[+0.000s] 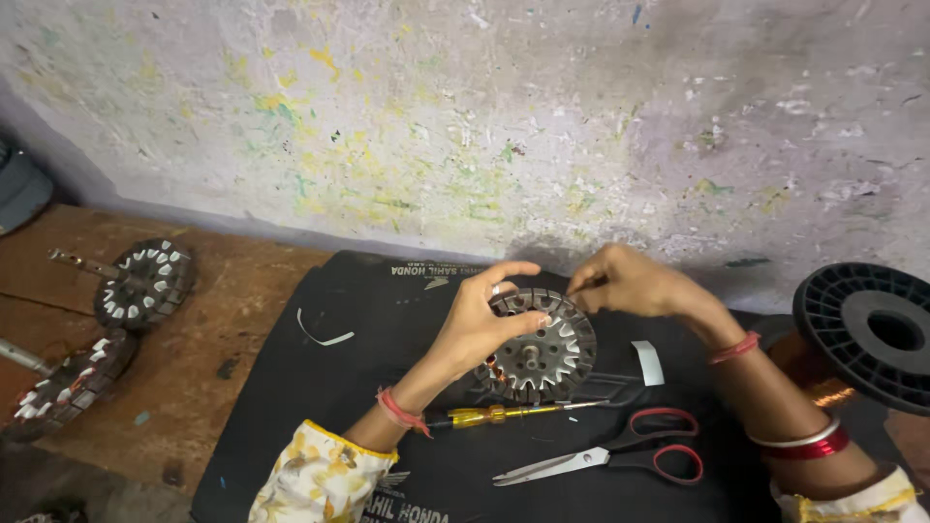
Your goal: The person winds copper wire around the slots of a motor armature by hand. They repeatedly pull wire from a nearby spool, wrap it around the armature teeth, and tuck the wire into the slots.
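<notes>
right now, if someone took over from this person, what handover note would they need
Left hand grips the slotted round stator, holding it tilted on the black mat. Right hand pinches at the stator's top rim; what it pinches is too small to tell. Yellow-handled screwdriver and red-handled scissors lie in front. Some slots hold white liners and one copper coil shows; the rest look unwound. Two more stators wait at left.

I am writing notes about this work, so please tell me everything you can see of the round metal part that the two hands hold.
The round stator core is a dark grey metal disc with slots around its rim, lined with white insulating strips, and a pale hub at its centre. Some copper winding shows at its lower left edge. It stands tilted on the black mat. The left hand grips its left side; the right hand pinches at its top rim.
</notes>
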